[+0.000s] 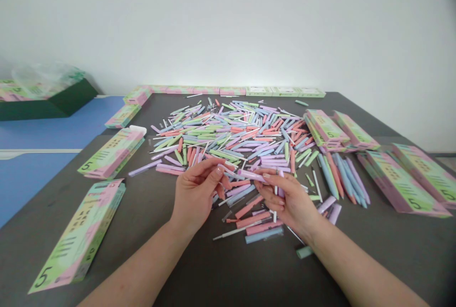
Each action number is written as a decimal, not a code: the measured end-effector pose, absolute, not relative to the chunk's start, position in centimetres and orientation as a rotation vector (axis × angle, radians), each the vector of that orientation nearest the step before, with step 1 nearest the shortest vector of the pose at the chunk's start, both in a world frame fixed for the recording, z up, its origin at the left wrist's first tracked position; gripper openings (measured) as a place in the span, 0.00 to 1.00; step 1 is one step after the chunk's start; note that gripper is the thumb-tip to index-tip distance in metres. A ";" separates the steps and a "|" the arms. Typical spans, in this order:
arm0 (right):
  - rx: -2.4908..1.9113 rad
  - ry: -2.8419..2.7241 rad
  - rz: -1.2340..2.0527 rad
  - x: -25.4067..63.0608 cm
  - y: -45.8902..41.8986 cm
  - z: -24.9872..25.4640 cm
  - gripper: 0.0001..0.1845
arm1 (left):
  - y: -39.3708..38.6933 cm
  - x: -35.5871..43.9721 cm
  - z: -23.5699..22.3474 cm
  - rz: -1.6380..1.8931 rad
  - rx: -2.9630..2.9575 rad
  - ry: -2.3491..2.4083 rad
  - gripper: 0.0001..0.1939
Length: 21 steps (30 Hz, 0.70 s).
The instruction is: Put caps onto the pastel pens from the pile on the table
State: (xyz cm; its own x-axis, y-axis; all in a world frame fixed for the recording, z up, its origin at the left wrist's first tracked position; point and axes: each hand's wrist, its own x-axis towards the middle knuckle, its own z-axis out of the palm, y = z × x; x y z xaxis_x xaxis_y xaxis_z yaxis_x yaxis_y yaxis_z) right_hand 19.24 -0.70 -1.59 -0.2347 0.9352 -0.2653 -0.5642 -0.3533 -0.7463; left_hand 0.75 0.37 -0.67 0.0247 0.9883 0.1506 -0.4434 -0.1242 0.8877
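Over the near side of a pile of pastel pen parts, my two hands meet almost tip to tip. My left hand pinches a slim lilac pen part between thumb and fingertips. Held in my right hand is a purple pen barrel, its end pointing at the left hand's part. Another lilac piece and a white stick show among the right fingers. Below the hands lie coral pen barrels, a blue barrel and a white refill.
Pastel boxes marked 5 lie left and right, with more boxes lined along the back edge. Several whole pens lie together at right. A dark green tray sits on a blue surface at far left.
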 end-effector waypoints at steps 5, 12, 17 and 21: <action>-0.847 -0.641 1.824 19.0 -0.9 -1.9 0.09 | 0.2 0.5 -0.8 1.507 1.194 0.821 0.07; -0.818 -0.699 1.834 18.8 -1.3 -1.7 0.10 | -0.6 0.5 -0.6 1.469 1.429 0.953 0.08; -0.788 -0.744 1.875 18.6 -1.4 -1.8 0.11 | -0.6 0.3 -0.1 1.445 1.508 0.988 0.09; -0.764 -0.756 1.924 18.6 -1.4 -2.1 0.11 | -0.7 0.3 -0.1 1.464 1.547 0.997 0.10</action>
State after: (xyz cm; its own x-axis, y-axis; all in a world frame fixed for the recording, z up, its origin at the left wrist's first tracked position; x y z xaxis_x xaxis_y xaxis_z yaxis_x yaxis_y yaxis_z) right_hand 18.56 -1.39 -2.11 -0.3999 0.8933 -0.2053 -0.5146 -0.4041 -0.7562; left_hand 0.30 -0.67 -0.06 0.0335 0.9174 0.3965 0.0329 -0.3976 0.9170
